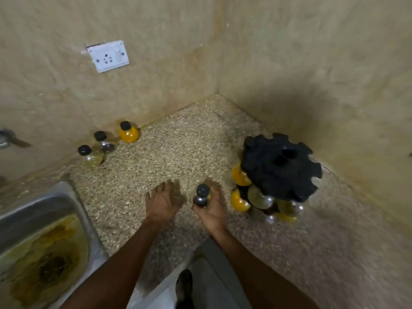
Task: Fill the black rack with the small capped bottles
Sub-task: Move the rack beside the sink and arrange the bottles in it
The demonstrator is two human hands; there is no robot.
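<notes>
The black rack stands at the right of the speckled counter, near the corner, with several round bottles of yellow and olive contents slotted in its lower tiers. My right hand grips a small dark bottle with a black cap just left of the rack. Beside it, my left hand hovers over the counter with fingers relaxed and holding nothing. Three capped bottles stand along the back wall: an orange one, a clear dark-flecked one and a pale yellow one.
A steel sink holding murky yellow water lies at the left, with a tap above it. A white wall socket is on the back wall. Walls close in behind and to the right of the rack.
</notes>
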